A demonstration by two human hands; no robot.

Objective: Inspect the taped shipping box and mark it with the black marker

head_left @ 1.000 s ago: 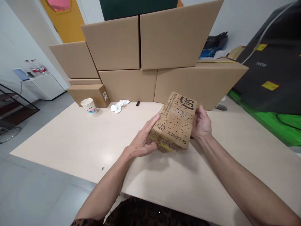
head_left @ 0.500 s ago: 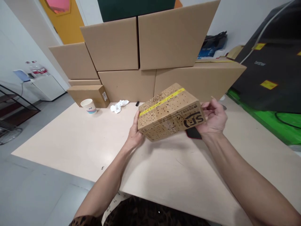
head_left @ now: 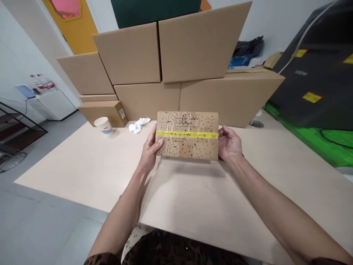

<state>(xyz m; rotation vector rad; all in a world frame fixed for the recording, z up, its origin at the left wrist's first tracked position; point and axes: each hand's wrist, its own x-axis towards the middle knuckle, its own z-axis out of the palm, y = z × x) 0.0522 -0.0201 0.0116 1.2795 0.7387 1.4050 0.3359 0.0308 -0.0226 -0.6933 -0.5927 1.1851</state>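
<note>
A small cardboard box [head_left: 187, 149] is held up over the table, its dark-speckled face with a strip of yellow tape turned toward me. My left hand [head_left: 149, 152] grips its left end, thumb on the near face and the other fingers partly hidden behind. At the right end, my right hand [head_left: 231, 144] holds the box with curled fingers, some of them out of sight behind the edge. A shadow on the table lies under the box's lower edge.
Large cardboard boxes [head_left: 204, 48] stand stacked along the table's back. A paper cup [head_left: 104, 126], crumpled white tissue [head_left: 138, 125] and a brown carton [head_left: 103, 112] are at the back left. A roll of tape [head_left: 257, 124] lies back right. The table [head_left: 82, 165] ends at the left.
The box has turned from a slant to nearly level, its taped face now facing me and the printed side out of sight. My right hand moved left and my left thumb came onto the near face.
</note>
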